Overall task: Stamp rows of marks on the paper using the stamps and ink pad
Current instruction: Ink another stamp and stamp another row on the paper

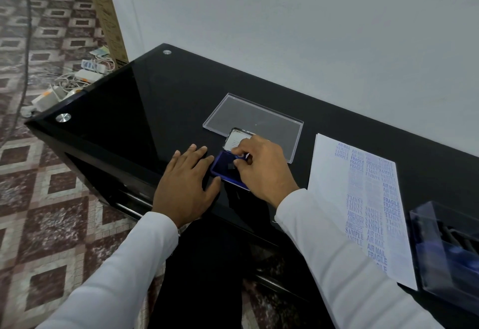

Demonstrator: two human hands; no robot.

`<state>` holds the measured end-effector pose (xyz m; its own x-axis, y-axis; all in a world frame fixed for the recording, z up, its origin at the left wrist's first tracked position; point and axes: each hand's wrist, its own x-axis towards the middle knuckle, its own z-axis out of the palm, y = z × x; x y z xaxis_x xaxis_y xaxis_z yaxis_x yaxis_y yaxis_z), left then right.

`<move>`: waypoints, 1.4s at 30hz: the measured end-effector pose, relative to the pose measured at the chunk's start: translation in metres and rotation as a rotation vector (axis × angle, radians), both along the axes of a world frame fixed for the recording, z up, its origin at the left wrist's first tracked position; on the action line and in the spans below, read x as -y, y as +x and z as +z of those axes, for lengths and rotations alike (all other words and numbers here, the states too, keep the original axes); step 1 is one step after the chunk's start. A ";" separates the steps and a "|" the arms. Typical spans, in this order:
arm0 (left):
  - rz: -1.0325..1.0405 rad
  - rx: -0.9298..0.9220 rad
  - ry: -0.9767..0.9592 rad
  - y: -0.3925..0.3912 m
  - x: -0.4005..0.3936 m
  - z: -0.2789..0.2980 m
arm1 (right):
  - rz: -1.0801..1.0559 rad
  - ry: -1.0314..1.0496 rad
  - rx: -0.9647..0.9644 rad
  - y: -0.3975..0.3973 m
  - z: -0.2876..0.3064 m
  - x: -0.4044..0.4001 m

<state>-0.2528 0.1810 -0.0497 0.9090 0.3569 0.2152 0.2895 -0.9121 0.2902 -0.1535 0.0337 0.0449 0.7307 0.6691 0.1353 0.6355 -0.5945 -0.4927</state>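
A blue ink pad (225, 168) lies open on the black glass table (134, 110), its lid (236, 139) raised behind it. My right hand (261, 166) pinches a small stamp (242, 157) and holds it down on the pad. Flat on the table beside the pad's left edge rests my left hand (188, 182), fingers straight, thumb touching the pad's near corner. To the right lies the white paper (334, 193), covered with columns of blue marks reading SAMPLE, AIR MAIL, FRAGILE.
A clear plastic lid (255, 121) lies flat behind the ink pad. A clear box (451, 245) holding dark stamps stands at the right edge by the paper. Left of the table the patterned floor carries cables and power strips (77, 77). A white wall runs behind.
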 end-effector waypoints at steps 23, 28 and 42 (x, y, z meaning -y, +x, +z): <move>0.008 -0.004 0.008 0.000 0.000 -0.001 | -0.022 0.030 -0.022 0.000 -0.001 0.001; 0.007 0.008 0.004 0.000 0.000 -0.001 | -0.032 0.010 0.012 0.001 -0.003 0.000; 0.011 -0.004 -0.002 0.000 0.001 0.000 | -0.043 0.039 -0.038 0.000 -0.002 -0.001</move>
<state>-0.2528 0.1803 -0.0498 0.9059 0.3671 0.2112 0.3002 -0.9084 0.2911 -0.1535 0.0351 0.0430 0.7637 0.6317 0.1327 0.5904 -0.6005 -0.5393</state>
